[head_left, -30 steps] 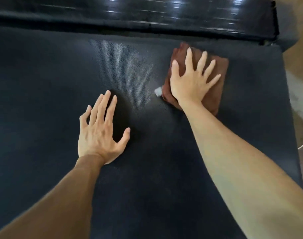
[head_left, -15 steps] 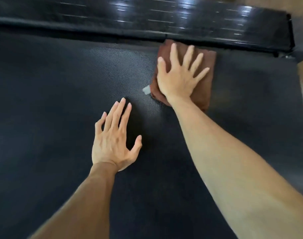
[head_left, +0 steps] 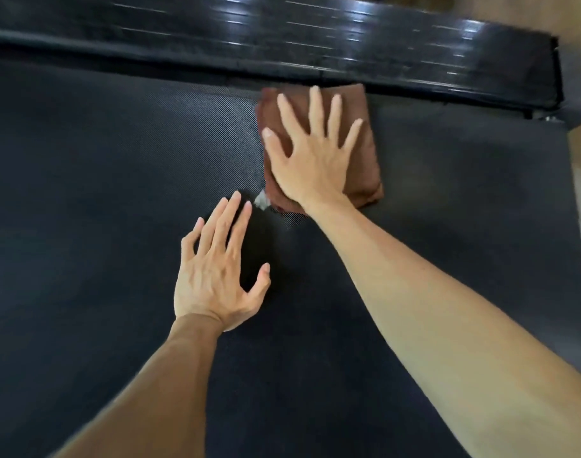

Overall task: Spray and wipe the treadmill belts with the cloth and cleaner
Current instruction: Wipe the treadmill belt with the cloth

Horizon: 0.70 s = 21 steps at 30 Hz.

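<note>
Black belt [head_left: 117, 193]: right hand [head_left: 310, 160] flat atop brown cloth [head_left: 365, 153].

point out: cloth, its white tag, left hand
cloth [head_left: 365, 153], head view, bare brown fabric right of the right hand's little finger.
white tag [head_left: 261, 201], head view, middle of the tag at the cloth's near left corner.
left hand [head_left: 213, 279], head view, back of the hand.

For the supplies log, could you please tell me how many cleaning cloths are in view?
1: a folded brown cloth lies on the black treadmill belt under the right hand. Others may lie out of frame.
</note>
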Each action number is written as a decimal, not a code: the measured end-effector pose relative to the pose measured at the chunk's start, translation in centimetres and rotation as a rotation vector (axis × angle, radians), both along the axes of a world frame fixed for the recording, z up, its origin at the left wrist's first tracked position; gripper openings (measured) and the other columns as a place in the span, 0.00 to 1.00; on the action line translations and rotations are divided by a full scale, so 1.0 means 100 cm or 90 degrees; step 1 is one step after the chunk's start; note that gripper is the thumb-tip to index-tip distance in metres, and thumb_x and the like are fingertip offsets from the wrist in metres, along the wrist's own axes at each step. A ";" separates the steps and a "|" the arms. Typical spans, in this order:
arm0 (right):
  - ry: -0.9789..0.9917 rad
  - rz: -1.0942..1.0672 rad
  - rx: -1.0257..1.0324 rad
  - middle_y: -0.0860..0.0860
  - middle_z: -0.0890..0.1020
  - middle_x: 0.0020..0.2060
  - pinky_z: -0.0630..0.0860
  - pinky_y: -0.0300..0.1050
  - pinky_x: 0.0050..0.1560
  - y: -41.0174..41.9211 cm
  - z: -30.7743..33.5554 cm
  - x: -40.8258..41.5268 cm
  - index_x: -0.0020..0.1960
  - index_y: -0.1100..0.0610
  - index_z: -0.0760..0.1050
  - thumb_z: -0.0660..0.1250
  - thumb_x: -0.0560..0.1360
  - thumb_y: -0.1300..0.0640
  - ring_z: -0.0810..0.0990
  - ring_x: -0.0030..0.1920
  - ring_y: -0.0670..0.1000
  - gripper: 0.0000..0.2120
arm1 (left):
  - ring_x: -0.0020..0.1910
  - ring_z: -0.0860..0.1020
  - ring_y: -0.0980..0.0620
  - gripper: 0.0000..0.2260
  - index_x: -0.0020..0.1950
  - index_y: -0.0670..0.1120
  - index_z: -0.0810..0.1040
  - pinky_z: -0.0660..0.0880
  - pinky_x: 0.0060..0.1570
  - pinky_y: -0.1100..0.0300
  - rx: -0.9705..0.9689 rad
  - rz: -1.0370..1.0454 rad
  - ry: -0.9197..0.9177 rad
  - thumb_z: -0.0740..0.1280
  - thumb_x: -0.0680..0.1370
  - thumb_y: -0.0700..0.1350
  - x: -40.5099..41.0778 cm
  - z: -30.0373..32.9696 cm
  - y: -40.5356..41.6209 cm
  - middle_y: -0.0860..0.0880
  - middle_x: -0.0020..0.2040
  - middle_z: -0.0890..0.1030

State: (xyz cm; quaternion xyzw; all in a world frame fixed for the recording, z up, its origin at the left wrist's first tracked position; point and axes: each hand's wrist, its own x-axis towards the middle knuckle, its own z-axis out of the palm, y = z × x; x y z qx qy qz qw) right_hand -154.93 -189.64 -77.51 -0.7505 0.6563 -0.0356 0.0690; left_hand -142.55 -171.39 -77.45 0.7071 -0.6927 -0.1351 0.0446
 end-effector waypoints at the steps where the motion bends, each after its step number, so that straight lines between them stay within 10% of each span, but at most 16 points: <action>1: 0.009 0.081 -0.013 0.51 0.53 0.84 0.43 0.71 0.78 0.011 0.000 -0.003 0.82 0.37 0.57 0.49 0.82 0.32 0.47 0.83 0.60 0.29 | 0.83 0.47 0.52 0.39 0.84 0.47 0.52 0.53 0.79 0.46 0.000 -0.001 0.003 0.57 0.77 0.63 0.000 0.000 0.000 0.51 0.85 0.47; 4: 0.025 0.156 -0.024 0.48 0.53 0.84 0.46 0.69 0.79 0.039 0.000 -0.059 0.81 0.36 0.58 0.51 0.82 0.32 0.49 0.83 0.58 0.28 | 0.83 0.47 0.52 0.40 0.84 0.47 0.52 0.54 0.79 0.45 0.000 0.001 0.013 0.58 0.77 0.62 0.001 0.001 0.000 0.51 0.85 0.47; 10: -0.014 -0.202 0.046 0.50 0.48 0.84 0.39 0.73 0.77 -0.011 0.003 -0.093 0.82 0.35 0.52 0.48 0.81 0.31 0.42 0.83 0.59 0.30 | 0.83 0.49 0.52 0.39 0.84 0.46 0.54 0.55 0.79 0.46 -0.009 0.005 0.025 0.58 0.76 0.62 -0.001 0.002 0.000 0.52 0.85 0.49; 16: 0.034 0.142 -0.024 0.50 0.52 0.84 0.45 0.68 0.80 0.038 0.005 -0.076 0.82 0.37 0.57 0.53 0.81 0.34 0.48 0.83 0.58 0.29 | 0.83 0.49 0.52 0.39 0.84 0.47 0.54 0.55 0.79 0.47 -0.023 0.013 0.020 0.57 0.76 0.62 -0.001 0.001 0.000 0.52 0.84 0.49; 21: 0.021 -0.006 -0.024 0.47 0.54 0.84 0.49 0.66 0.80 0.037 0.002 -0.125 0.81 0.35 0.58 0.53 0.79 0.31 0.52 0.83 0.56 0.30 | 0.83 0.49 0.53 0.39 0.84 0.48 0.54 0.55 0.79 0.47 -0.031 0.014 0.015 0.57 0.76 0.62 0.001 -0.001 0.003 0.53 0.84 0.50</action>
